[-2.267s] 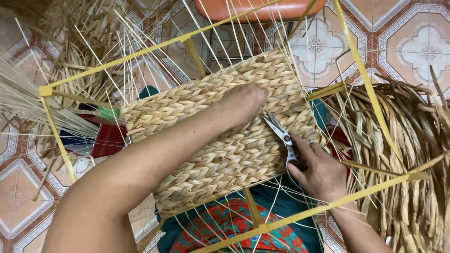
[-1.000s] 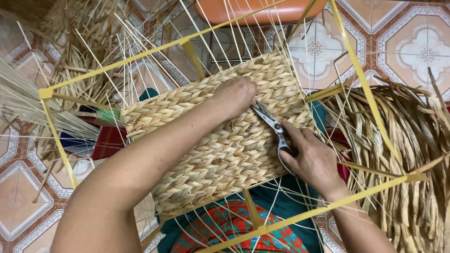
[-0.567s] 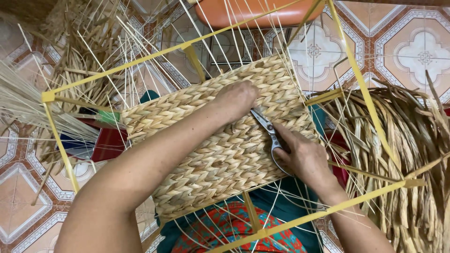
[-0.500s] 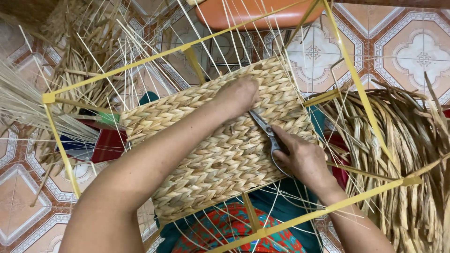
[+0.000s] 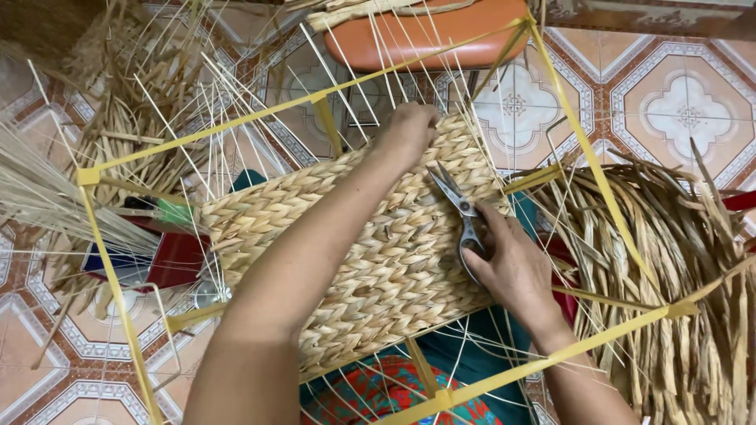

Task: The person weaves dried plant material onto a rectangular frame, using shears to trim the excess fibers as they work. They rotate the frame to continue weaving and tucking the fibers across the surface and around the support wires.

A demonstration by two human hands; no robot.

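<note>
A woven straw panel point(image 5: 394, 252) lies across my lap inside a yellow frame point(image 5: 598, 173). My left hand point(image 5: 409, 130) rests curled on the panel's far edge, fingers gripping it. My right hand point(image 5: 512, 264) holds steel scissors point(image 5: 461, 212), blades slightly apart and pointing toward my left hand. Thin pale spokes stick out from the panel on all sides.
A pile of dried flat leaves point(image 5: 677, 267) lies at the right. More straw bundles point(image 5: 126, 102) are heaped at the left. An orange stool seat point(image 5: 425, 31) stands beyond the frame. A red object point(image 5: 169, 260) lies at the left on the patterned tile floor point(image 5: 685, 102).
My right hand moved the scissors up and left across the panel toward my left hand. The view shifted a little; my left hand stayed on the far edge.
</note>
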